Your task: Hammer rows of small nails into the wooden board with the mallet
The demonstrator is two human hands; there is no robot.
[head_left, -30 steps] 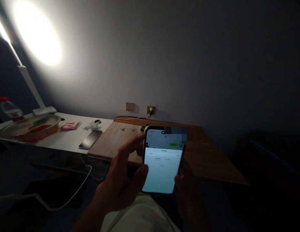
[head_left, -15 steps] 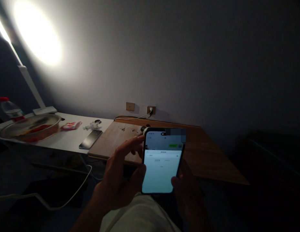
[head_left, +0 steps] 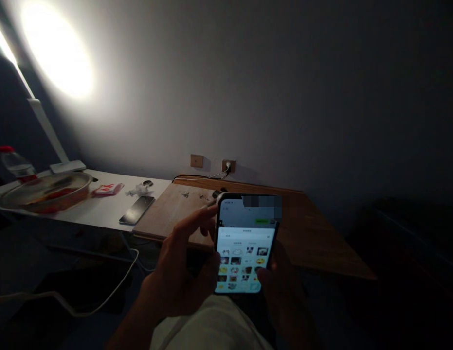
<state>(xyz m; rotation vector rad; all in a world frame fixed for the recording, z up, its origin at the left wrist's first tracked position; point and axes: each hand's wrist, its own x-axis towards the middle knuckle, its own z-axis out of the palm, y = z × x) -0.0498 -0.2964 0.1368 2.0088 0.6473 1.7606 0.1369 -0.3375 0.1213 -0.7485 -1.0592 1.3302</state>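
A lit smartphone is held upright between both hands, low in the middle of the head view. My left hand grips its left edge, with the index finger near the top corner and the thumb on the lower side. My right hand wraps the lower right edge, its thumb lying over the screen. Rows of small coloured pictures fill the lower part of the screen, and a green bubble shows above them. The fingers behind the phone are hidden.
On the white table are a second dark phone, a crumpled wrapper, a red-and-white packet, a large bowl, a bottle and a lamp. A wooden board adjoins it. A white cable hangs at left.
The lower part of the phone screen, nearly blank before, now shows rows of small pictures. Both hands and the phone have hardly moved.
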